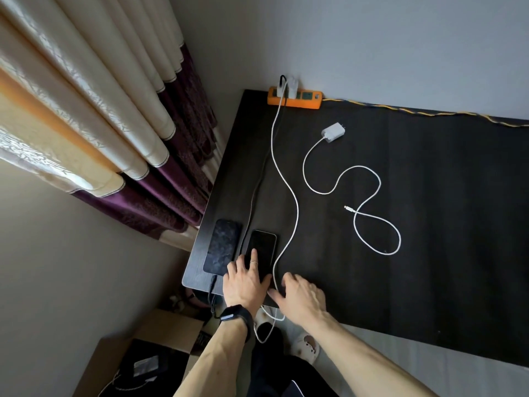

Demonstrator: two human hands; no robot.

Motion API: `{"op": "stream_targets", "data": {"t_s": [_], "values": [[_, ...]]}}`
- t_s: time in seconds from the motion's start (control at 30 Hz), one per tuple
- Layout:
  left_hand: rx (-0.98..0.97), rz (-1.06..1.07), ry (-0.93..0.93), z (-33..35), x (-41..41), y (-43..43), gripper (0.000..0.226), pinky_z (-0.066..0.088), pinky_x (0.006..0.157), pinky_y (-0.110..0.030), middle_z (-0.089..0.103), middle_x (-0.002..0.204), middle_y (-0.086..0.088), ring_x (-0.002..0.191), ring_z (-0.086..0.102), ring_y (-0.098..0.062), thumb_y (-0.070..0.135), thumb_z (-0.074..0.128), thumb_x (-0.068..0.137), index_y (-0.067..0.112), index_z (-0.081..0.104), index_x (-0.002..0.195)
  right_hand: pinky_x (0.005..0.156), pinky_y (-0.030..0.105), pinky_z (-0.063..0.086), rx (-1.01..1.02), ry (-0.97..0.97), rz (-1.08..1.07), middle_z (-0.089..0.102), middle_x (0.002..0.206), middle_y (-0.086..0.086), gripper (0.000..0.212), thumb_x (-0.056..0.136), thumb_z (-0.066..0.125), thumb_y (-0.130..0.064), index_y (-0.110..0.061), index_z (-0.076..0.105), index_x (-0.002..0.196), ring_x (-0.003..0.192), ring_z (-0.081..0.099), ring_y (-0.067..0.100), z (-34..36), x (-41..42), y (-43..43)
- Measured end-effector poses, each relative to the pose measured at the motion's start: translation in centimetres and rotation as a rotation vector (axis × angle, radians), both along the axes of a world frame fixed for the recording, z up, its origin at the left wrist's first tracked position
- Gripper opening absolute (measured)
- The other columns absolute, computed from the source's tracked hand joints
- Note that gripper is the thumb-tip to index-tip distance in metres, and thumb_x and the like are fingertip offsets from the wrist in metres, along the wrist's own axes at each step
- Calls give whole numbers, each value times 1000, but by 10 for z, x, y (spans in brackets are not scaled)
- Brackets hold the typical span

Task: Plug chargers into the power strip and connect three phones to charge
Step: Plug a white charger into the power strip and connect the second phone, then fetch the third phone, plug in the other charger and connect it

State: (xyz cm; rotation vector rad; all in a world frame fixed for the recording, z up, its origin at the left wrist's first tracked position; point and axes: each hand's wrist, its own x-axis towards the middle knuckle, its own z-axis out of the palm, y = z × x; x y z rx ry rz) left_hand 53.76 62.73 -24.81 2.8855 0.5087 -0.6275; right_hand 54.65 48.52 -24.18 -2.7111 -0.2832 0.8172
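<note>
An orange power strip [303,102] lies at the table's far edge with two chargers [287,86] plugged in. A white cable [289,184] and a dark braided cable [252,202] run from it toward me. Two dark phones lie at the near left: one [221,246] with a cable at its near end, the other [264,245] under my left hand [246,282], whose straight fingers rest flat on it. My right hand [300,298] lies at the table edge beside the white cable's near end; its fingers look loosely spread. A third white charger [332,132] with coiled cable [372,213] lies unplugged mid-table.
The black table [429,253] stands against a grey wall, with curtains [100,124] at the left. A yellow cord [429,113] runs along the far edge to the strip. Below the near edge are cardboard boxes [137,353] and slippers [306,348].
</note>
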Motion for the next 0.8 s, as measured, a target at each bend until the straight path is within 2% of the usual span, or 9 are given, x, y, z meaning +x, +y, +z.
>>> {"op": "stream_targets", "data": {"t_s": [0.13, 0.3, 0.43, 0.63, 0.73, 0.8], "values": [[-25, 29, 12, 1, 1, 1, 79, 41, 103, -39, 31, 155, -7, 132, 37, -31, 62, 43, 93, 28, 12, 158, 85, 38, 51, -64, -74, 113, 67, 117, 5, 30, 101, 46, -41, -18, 56, 117, 106, 68, 27, -8, -10, 7], [-8, 22, 47, 4, 7, 4, 78, 38, 103, -41, 29, 156, -6, 131, 39, -31, 63, 40, 94, 28, 11, 158, 89, 40, 49, -19, -35, 197, 65, 116, 6, 29, 99, 45, -38, -19, 57, 117, 105, 67, 30, -13, -24, 3], [17, -1, 54, 4, 12, 3, 77, 35, 105, -41, 32, 154, -7, 135, 34, -29, 62, 39, 95, 26, 12, 158, 88, 39, 49, 47, -2, 60, 59, 115, 4, 35, 96, 47, -47, -18, 54, 116, 106, 64, 25, -15, -26, -2], [-50, 40, 99, 2, 22, 4, 79, 43, 102, -41, 32, 150, -11, 130, 36, -33, 60, 44, 95, 23, 13, 157, 88, 40, 47, 49, 29, -100, 58, 115, -2, 44, 90, 44, -59, -25, 50, 117, 109, 61, 21, 1, -36, -25], [-33, 10, 132, 12, 25, -1, 76, 39, 106, -43, 24, 154, -13, 134, 35, -33, 55, 42, 96, 21, 13, 157, 90, 34, 48, 134, 16, -265, 59, 117, -9, 48, 88, 43, -64, -29, 52, 120, 111, 59, 14, 21, -44, -51], [-50, -6, 120, 29, 30, -14, 69, 35, 109, -44, 18, 158, -13, 138, 31, -33, 48, 43, 95, 23, 21, 155, 90, 29, 48, 211, -30, -406, 59, 113, -14, 50, 85, 42, -67, -32, 55, 119, 108, 58, 9, 41, -50, -74]]}}
